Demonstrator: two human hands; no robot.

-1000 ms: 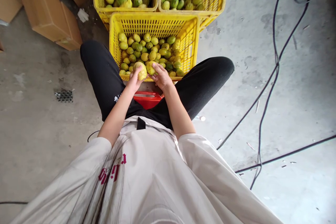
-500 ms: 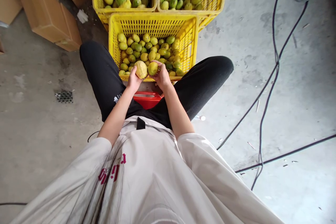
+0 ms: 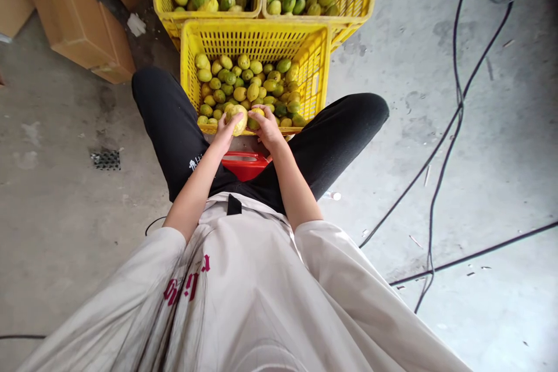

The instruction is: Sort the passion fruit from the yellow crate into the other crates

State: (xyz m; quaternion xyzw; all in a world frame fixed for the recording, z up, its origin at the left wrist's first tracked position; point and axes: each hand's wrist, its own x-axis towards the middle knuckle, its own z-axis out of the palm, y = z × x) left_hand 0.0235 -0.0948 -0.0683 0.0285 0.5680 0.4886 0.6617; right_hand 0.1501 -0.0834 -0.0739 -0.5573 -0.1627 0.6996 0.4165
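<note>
Two fruits [image 3: 238, 120] grasped, one each: left hand [image 3: 224, 132], right hand [image 3: 268, 128] | yellow crate [image 3: 316, 70] beneath | grey floor [image 3: 392, 151] (looped cable [image 3: 460, 106])

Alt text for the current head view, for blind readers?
A person's left hand holds a pale yellow fruit, the right hand a yellow-green one, by a yellow crate of yellow and green fruit; two more crates beyond.

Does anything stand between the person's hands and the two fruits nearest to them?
Nothing visible does: the left hand holds the larger pale fruit directly, and the right hand the smaller fruit, both at the yellow crate's near edge.
</note>
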